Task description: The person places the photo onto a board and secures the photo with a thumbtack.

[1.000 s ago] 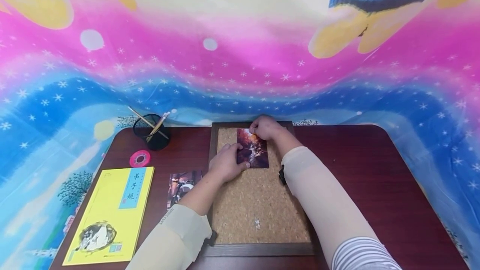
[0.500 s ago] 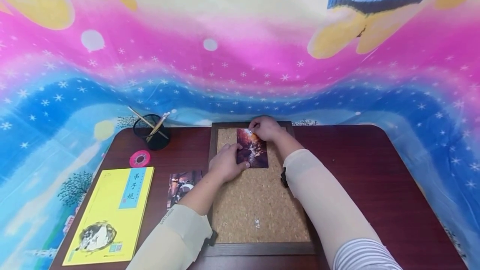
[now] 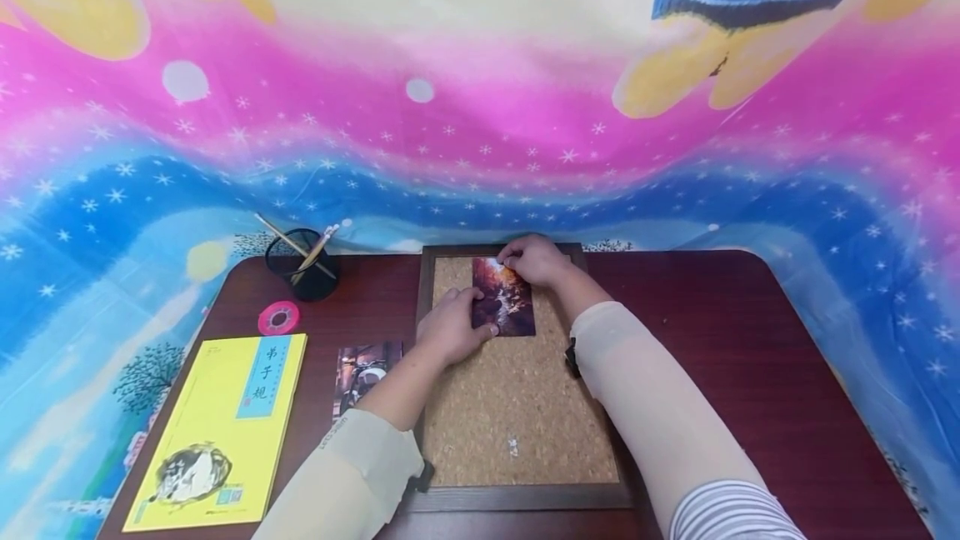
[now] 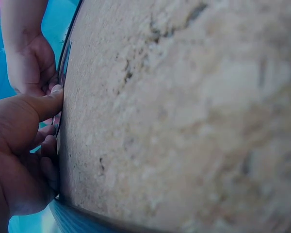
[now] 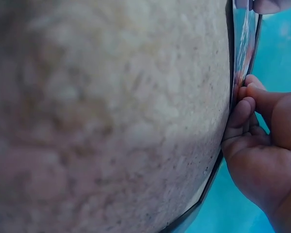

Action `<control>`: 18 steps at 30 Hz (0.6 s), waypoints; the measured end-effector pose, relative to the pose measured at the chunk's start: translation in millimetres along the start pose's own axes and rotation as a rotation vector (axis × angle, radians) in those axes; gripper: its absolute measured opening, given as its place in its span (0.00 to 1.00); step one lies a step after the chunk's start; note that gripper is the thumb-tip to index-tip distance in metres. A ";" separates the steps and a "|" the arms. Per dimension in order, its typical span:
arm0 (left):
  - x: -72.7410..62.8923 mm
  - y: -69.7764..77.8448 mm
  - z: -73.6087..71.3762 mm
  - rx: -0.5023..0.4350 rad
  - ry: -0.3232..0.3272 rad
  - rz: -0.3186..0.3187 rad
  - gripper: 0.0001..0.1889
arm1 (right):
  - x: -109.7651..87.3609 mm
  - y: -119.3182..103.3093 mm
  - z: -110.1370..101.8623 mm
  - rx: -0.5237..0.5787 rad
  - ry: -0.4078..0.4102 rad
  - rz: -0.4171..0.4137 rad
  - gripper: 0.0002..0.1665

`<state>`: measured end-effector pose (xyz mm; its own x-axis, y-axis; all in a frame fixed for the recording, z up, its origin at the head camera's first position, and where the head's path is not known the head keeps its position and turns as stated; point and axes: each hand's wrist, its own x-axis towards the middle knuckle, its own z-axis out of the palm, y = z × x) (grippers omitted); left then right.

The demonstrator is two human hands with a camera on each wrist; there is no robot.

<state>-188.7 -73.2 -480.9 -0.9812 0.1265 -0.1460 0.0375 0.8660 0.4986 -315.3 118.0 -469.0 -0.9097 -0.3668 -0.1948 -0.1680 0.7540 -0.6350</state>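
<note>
A photo (image 3: pixel 513 307) of an orange-lit stream scene lies on the upper part of a wood-framed cork board (image 3: pixel 517 407). My left hand (image 3: pixel 450 327) rests at the photo's left side, with thumb and fingers spread and pressing its edge; the left wrist view shows the left thumb (image 4: pixel 51 103) low against the board. At the photo's top edge my right hand (image 3: pixel 536 259) pinches a small clear push pin, mostly hidden by the fingers. In the right wrist view the right thumb and index finger (image 5: pixel 262 99) meet right at the photo's surface.
Small whitish bits (image 3: pixel 513 447) lie low on the cork. Left of the board are a second photo (image 3: pixel 367 369), partly behind the left forearm, a yellow book (image 3: pixel 217 432), a pink tape roll (image 3: pixel 278 318) and a black mesh pen cup (image 3: pixel 318 282). A printed cloth (image 3: pixel 480 123) hangs behind the table.
The right hand stays at the photo's top edge with only slight shifts of fingers and wrist. The left hand and the photo keep their places on the board.
</note>
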 end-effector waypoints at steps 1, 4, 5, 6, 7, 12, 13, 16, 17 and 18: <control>0.0 -0.1 0.1 -0.001 0.001 0.000 0.35 | 0.2 0.2 0.5 -0.006 -0.001 0.001 0.14; 0.0 0.0 0.4 -0.004 -0.001 0.001 0.36 | 0.4 0.9 1.6 -0.021 -0.003 0.005 0.14; 0.0 0.3 0.5 -0.003 -0.003 0.003 0.36 | 0.1 1.1 1.4 -0.024 -0.003 0.008 0.15; 0.0 0.5 0.6 -0.003 -0.004 0.004 0.36 | 0.0 0.9 1.3 -0.024 -0.004 0.010 0.15; 0.0 0.6 0.7 -0.004 -0.004 0.005 0.36 | -0.4 0.6 1.2 -0.020 -0.005 0.015 0.15; -0.4 -0.8 -1.1 -0.011 -0.004 0.015 0.35 | -1.2 -2.6 1.5 0.004 -0.011 0.040 0.16; -0.6 -1.0 -1.5 -0.015 -0.004 0.020 0.35 | -1.9 -2.9 1.7 0.006 -0.013 0.042 0.16; -1.3 -1.5 -3.0 -0.029 -0.012 0.031 0.35 | -4.4 -4.1 1.4 0.004 -0.015 0.037 0.16; -1.4 -1.6 -3.4 -0.035 -0.014 0.033 0.35 | -5.3 -4.2 1.2 0.004 -0.015 0.032 0.16; -1.6 -1.5 -3.7 -0.039 -0.016 0.037 0.35 | -6.5 -3.7 0.7 0.003 -0.013 0.030 0.16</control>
<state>-187.9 -76.5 -478.2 -0.9760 0.1660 -0.1409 0.0656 0.8413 0.5366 -308.5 117.2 -465.9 -0.9091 -0.3514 -0.2237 -0.1398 0.7633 -0.6308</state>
